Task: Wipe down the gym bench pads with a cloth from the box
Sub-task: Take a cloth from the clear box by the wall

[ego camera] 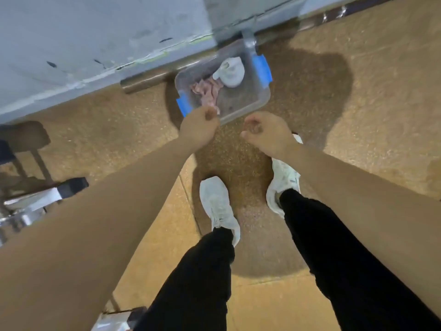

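A clear plastic box with blue clips sits open on the floor by the wall. Inside lie a pink cloth and a white cloth. My left hand hovers at the box's near left corner, fingers pinched on the pink cloth's near end. Just in front of the box, a little to the right, my right hand hangs with curled fingers and nothing in it.
A grey wall with a metal rail runs behind the box. Metal gym equipment legs stand at the left. My white shoes rest on the speckled orange floor.
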Available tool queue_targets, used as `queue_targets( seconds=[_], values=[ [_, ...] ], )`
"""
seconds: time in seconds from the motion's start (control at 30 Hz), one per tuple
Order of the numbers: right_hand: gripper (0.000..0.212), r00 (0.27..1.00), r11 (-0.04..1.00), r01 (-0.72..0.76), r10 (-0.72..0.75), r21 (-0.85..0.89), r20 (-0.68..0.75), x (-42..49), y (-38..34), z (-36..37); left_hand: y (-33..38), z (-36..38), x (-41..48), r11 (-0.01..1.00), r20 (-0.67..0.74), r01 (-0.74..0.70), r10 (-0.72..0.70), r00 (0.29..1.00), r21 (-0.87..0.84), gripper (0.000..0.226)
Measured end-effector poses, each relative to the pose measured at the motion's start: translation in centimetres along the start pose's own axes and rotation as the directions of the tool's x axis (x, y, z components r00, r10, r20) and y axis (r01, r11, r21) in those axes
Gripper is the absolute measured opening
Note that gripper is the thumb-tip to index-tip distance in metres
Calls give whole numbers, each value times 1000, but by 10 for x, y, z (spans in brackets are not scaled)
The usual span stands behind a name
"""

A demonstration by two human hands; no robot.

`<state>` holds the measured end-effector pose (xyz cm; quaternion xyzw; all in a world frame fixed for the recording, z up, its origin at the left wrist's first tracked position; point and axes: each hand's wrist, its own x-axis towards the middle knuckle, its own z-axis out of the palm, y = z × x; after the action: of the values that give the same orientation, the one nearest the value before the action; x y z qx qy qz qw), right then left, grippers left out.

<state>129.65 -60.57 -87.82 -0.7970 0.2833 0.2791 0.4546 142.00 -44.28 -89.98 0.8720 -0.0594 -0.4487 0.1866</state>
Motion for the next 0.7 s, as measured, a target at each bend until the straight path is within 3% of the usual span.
queue_targets(
  seconds=[0.13, 0.23, 0.37, 0.43, 0.53, 0.7],
  values=[
    [70, 993, 942, 111, -116, -318, 6, 66, 38, 17, -6, 30, 87, 997, 66, 0, -5, 998, 77, 50],
    [70, 988, 837, 123, -153, -533, -12, 87, 56, 26, -12, 46, 127, 993, 165, 38, -56, 985, 114, 78],
    [74, 983, 833, 144, -183, -535, -21, 86, 72, 34, -27, 59, 161, 987, 209, 113, -134, 969, 112, 94],
    [75, 984, 834, 154, -177, -530, 7, 87, 72, 31, -25, 58, 155, 991, 166, 115, -125, 978, 66, 88],
    [76, 987, 832, 155, -155, -532, 45, 87, 65, 24, -15, 47, 125, 997, 102, -12, 4, 995, 77, 68],
    [73, 990, 885, 125, -85, -447, 109, 70, 42, 5, -6, 20, 63, 969, 10, -245, 245, 970, 41, 61]
  ],
)
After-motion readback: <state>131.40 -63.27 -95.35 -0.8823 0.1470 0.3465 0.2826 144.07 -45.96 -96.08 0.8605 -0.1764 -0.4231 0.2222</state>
